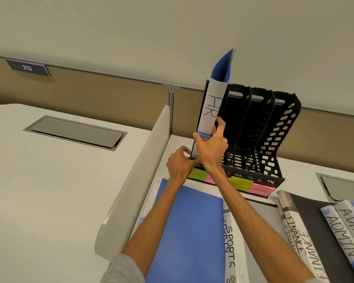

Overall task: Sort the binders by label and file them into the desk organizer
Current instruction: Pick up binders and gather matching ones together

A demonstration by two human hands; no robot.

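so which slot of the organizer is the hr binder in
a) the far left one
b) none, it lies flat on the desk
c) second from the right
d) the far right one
A: the HR binder stands upright in the far left slot of the organizer, above the green HR note, with the right hand gripping its spine.

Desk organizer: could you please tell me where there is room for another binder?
The three slots right of the HR binder stand empty. The leftmost is crowded: that binder, left hand and right hand; binders cover the desk in front.
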